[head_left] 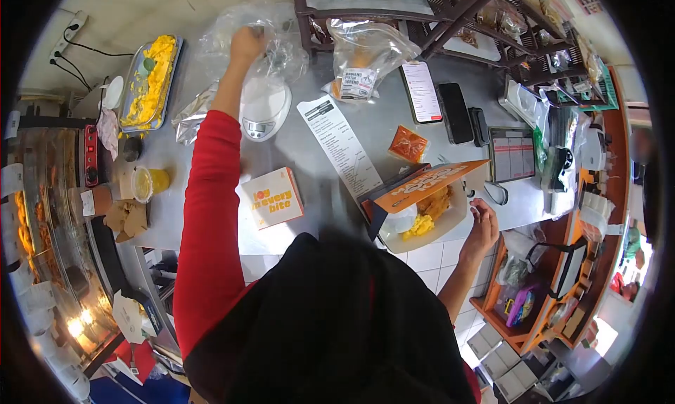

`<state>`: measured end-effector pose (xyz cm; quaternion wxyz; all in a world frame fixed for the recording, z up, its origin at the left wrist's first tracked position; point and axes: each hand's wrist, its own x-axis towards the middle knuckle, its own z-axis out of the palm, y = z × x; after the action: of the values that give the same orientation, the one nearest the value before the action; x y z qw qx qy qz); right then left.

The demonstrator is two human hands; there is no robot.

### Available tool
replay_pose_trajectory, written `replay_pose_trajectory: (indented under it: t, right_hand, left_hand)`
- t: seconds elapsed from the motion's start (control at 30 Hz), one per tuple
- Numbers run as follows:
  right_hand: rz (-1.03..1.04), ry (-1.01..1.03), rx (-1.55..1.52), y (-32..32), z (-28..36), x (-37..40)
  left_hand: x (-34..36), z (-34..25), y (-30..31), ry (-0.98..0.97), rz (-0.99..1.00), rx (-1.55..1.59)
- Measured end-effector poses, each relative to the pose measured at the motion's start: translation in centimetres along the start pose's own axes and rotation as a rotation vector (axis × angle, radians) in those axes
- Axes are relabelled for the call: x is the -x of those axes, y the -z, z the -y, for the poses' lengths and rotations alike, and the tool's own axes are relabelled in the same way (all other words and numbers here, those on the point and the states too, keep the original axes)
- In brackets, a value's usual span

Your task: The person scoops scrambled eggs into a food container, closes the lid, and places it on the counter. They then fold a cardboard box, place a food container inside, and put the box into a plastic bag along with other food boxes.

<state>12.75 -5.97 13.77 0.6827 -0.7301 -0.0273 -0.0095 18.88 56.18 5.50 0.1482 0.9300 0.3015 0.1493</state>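
Counter [383, 112]: left hand [247, 44] grips clear bag [285, 53], fingers hidden; right hand [484, 225] beside box [430, 186].

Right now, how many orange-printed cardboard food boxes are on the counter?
2. A closed box lies by the red sleeve, whose left hand grips a plastic bag. An open box holding food stands at the counter edge by the right hand. Others may be hidden.

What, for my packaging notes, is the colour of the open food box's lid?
Orange with pale lettering on the lid, seen in the head view.
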Motion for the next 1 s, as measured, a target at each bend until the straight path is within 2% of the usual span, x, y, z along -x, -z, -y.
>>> replay_pose_trajectory:
  t: [0.03, 0.13, 0.23, 0.33, 0.37, 0.47, 0.57, 0.67, 0.77, 0.87, 1.0]
  right_hand:
    - [-0.001, 0.001, 0.003, 0.0, 0.2, 0.0]
    - [0.000, 0.009, 0.002, 0.3, 0.5, -0.3]
    - [0.027, 0.011, -0.007, 0.4, 0.7, -0.5]
    - [0.083, 0.000, -0.018, 0.5, 1.0, -1.2]
    - [0.102, -0.015, -0.014, 0.7, 1.0, -1.1]
    - [0.136, 0.032, 0.046, 0.9, 1.8, -1.2]
    - [0.132, 0.026, 0.044, 1.3, 1.5, -1.0]
    - [0.118, 0.027, 0.043, 1.6, 1.2, -0.7]
    - [0.128, 0.045, 0.073, 1.5, 1.3, -0.8]
    - [0.146, 0.054, 0.201, 0.6, 1.9, -0.8]
    - [0.199, 0.090, 0.273, -1.0, 1.7, -0.8]
  left_hand:
    - [0.1, -0.2, 1.5, 0.108, 0.089, 0.070]
    - [1.3, 0.4, 3.3, 0.246, -0.005, 0.603]
    - [2.1, 0.4, 2.1, -0.053, 0.127, 0.017]
    - [2.7, -0.2, -1.7, -0.228, -0.056, -0.158]
    - [2.7, -1.1, -1.9, -0.175, 0.065, -0.166]
    - [2.7, -1.4, -2.9, -0.245, 0.162, -0.137]
    - [2.3, -2.4, -2.8, -0.223, 0.117, -0.257]
    - [0.8, 0.8, -4.0, -0.676, -0.417, -0.316]
    - [1.3, 0.8, -1.3, -0.556, -0.580, -0.034]
    - [3.4, -1.2, 1.7, -0.298, -0.510, 0.198]
    - [2.9, 0.2, 3.0, -0.144, -0.487, 0.224]
